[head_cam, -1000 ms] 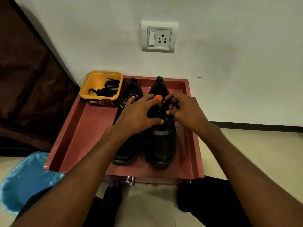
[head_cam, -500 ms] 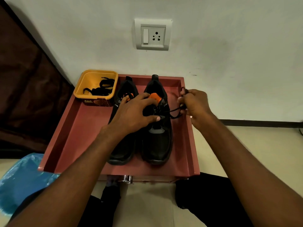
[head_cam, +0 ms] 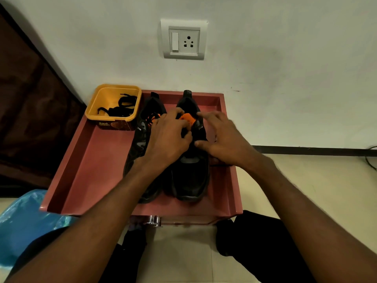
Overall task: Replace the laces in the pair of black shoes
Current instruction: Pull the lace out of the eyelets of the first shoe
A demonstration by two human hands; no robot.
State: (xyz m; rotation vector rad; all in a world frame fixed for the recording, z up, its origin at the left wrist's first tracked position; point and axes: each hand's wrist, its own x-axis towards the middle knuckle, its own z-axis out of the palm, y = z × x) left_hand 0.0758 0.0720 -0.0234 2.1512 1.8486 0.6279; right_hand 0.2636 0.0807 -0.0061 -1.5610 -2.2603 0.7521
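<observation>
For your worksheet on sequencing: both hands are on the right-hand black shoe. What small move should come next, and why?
Probably pull another lace crossing loose: both hands sit on the right-hand shoe by its orange tongue, and spare laces wait in the yellow tub.

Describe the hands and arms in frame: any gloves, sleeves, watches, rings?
Both hands, left and right, are bare: no gloves, no rings visible. Both forearms are bare up to the frame edge, no sleeves, watch or bands. The right hand is slightly motion-blurred, so small details there are unclear.
</observation>
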